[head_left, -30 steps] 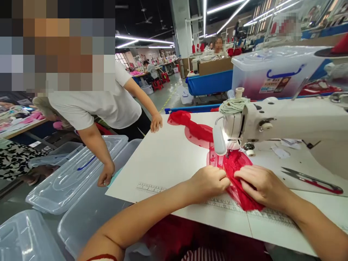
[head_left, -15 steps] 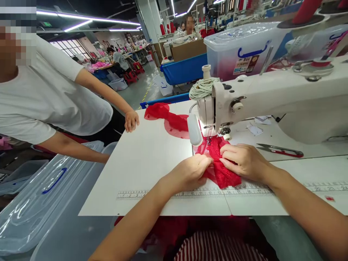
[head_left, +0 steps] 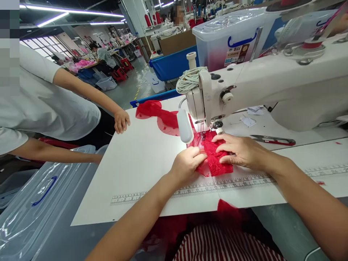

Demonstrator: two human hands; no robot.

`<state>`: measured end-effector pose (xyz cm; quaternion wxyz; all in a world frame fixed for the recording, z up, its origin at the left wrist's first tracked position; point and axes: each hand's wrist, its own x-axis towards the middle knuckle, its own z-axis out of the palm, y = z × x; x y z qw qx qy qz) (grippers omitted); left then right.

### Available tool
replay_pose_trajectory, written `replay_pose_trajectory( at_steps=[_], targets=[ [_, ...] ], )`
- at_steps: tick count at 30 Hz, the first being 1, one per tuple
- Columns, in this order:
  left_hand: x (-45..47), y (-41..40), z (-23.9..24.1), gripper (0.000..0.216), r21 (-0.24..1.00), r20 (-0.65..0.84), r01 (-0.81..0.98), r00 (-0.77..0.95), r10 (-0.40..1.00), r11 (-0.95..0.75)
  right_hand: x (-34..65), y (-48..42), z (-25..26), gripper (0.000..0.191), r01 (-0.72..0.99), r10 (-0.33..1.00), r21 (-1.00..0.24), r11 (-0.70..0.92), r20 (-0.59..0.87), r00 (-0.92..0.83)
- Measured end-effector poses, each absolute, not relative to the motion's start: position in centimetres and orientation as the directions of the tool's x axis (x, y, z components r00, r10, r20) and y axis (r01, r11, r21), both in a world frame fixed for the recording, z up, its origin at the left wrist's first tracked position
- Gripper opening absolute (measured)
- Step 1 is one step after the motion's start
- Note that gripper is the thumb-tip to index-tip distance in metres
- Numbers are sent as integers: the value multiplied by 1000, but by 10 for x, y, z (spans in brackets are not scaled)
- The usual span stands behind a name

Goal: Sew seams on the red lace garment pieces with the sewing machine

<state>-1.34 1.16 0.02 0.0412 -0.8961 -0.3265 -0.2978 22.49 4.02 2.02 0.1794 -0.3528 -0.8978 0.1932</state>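
Red lace and sheer mesh fabric (head_left: 217, 165) lies under the needle area of a white sewing machine (head_left: 261, 87). At its left edge my left hand (head_left: 189, 161) is closed, thumb and fingers pinching the mesh. My right hand (head_left: 241, 150) rests on the lace from the right, fingers stretched out and thumb apart, pressing it against the table. The presser foot (head_left: 202, 136) sits just beyond the fingertips, on the fabric. Behind the white lamp (head_left: 185, 126), a sheer red piece (head_left: 167, 121) trails left across the tabletop.
Thread snips (head_left: 273, 140) and paper labels (head_left: 248, 121) lie to the right. A printed ruler (head_left: 195, 189) runs along the front. Red fabric (head_left: 228, 210) shows at the table's front edge. A co-worker's hand (head_left: 121, 120) rests on the left edge, above lidded plastic boxes (head_left: 35, 203).
The view has shifted slightly. My right fingers have spread apart on the lace, whose near end lies flatter and more gathered. A red fabric piece has risen at the table's front edge.
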Motion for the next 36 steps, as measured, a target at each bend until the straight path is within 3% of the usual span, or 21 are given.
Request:
replay_pose_trajectory(
  at_steps=[4, 7, 13, 17, 21, 25, 30, 36],
  targets=[
    [-12, 11, 3, 18, 263, 558, 510, 612, 561, -819, 227, 38, 27, 35, 540, 676, -558, 629, 50, -736],
    [-13, 10, 4, 15, 318, 516, 476, 639, 571, -820, 224, 36, 25, 32, 560, 685, -517, 648, 75, -724],
    [-10, 7, 4, 20, 211, 523, 518, 656, 544, -829, 211, 35, 5, 26, 631, 721, -348, 693, 334, -607],
    [-8, 6, 6, 25, 178, 505, 546, 663, 552, -819, 206, 37, 0, 26, 633, 726, -365, 683, 432, -535],
    [-10, 7, 2, 22, 201, 513, 569, 632, 581, -797, 207, 40, 2, 25, 595, 707, -388, 704, 466, -533],
    [-12, 9, -6, 30, 142, 515, 596, 638, 573, -791, 206, 41, 2, 19, 531, 663, -397, 749, 455, -595],
    [-12, 10, -8, 29, 96, 500, 586, 670, 548, -804, 203, 41, 1, 18, 572, 716, -433, 697, 382, -584],
    [-12, 15, 2, 33, 81, 438, 745, 570, 696, -662, 203, 39, 4, 21, 507, 705, -498, 703, 398, -587]
  ],
)
